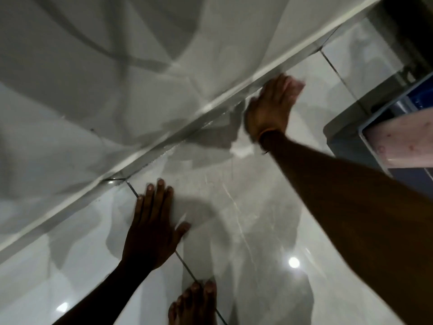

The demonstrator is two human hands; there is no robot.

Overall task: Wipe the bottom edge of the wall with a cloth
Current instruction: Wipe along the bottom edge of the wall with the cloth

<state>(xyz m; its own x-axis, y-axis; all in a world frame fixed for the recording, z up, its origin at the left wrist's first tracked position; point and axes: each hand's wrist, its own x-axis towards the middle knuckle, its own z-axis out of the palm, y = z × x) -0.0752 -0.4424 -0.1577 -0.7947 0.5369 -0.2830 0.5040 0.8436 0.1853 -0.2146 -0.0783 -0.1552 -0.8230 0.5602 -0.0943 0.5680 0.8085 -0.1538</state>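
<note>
A: Right hand (269, 109), toward 2 o'clock?
B: Pressed on a cloth (295, 85) against the bottom edge of the wall (164, 146). Fingers closed over it; pale pink fabric pokes out past the fingertips, blurred. An orange band sits at the wrist.
A: Left hand (152, 228)?
B: Toward 7 o'clock, flat on the floor (269, 207), fingers spread, holding nothing.
A: Anything else?
B: Bare toes (194, 303) at 6 o'clock. A blue box (398, 127) at 3 o'clock, well apart from the cloth.
</note>
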